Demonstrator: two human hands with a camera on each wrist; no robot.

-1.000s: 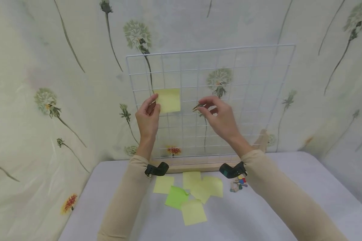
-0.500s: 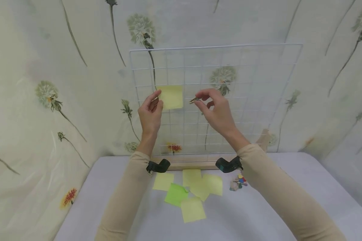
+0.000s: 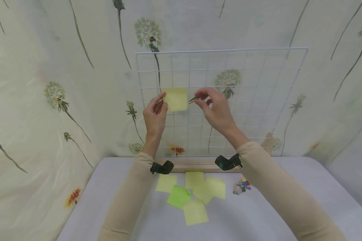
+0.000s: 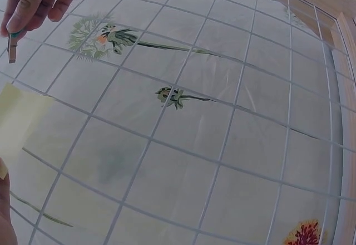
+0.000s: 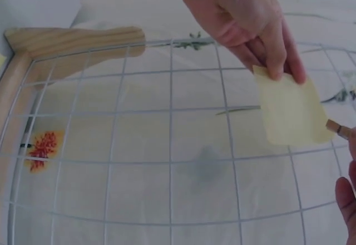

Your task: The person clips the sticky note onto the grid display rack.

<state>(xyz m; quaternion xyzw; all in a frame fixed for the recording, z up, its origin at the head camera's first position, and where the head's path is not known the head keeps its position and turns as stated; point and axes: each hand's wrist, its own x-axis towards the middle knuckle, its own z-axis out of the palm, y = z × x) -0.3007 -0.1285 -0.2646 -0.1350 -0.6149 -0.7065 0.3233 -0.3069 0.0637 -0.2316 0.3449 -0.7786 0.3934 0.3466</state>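
With our left hand (image 3: 155, 117) we are pinching the note (image 3: 176, 99) by its left edge, in front of the grid (image 5: 171, 110). Our right hand (image 3: 218, 108), nearer the note's right edge, is holding a peg (image 3: 193, 99) just beside it, its long axis pointing left.

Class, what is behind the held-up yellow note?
Around its edges, the wire grid and floral backdrop show behind it; whatever the yellow note covers directly cannot be seen.
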